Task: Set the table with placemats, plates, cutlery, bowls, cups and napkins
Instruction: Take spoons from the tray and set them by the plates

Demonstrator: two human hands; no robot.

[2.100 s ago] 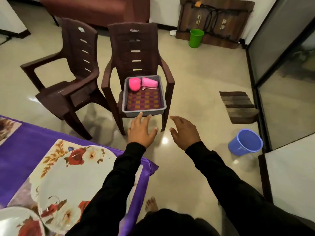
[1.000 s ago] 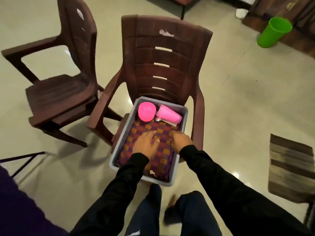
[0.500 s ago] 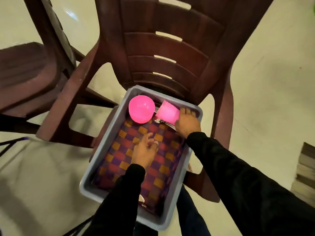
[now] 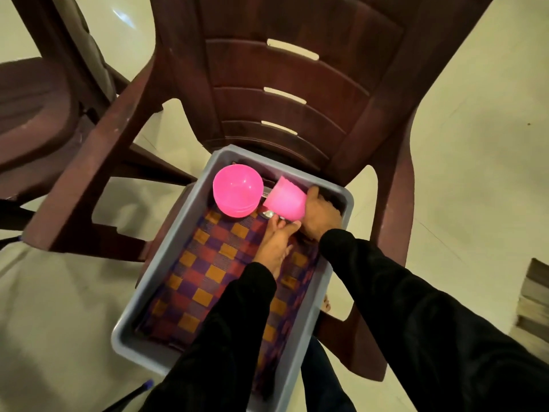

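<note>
A grey tub [image 4: 190,245] sits on the seat of a brown plastic chair [image 4: 285,93]. At its far end lie stacked pink bowls [image 4: 237,190] and a pink cup [image 4: 286,202] on its side. Metal cutlery [image 4: 268,215] pokes out from under the cup. A purple and orange checked cloth [image 4: 208,272] lines the tub's floor. My right hand [image 4: 322,217] grips the cup at its open end, thumb on top. My left hand [image 4: 274,243] reaches over the cloth, and its fingertips pinch the cutlery just below the cup.
A second brown chair [image 4: 38,114] stands at the left, close to the first chair's armrest [image 4: 98,162]. A striped floor mat [image 4: 534,304] lies at the right edge. Pale tiled floor surrounds the chairs. My legs are below the tub's near edge.
I have come close to the chair and leaned over the tub. My right hand went from the cloth to the pink cup. My left hand slid forward to the cutlery.
</note>
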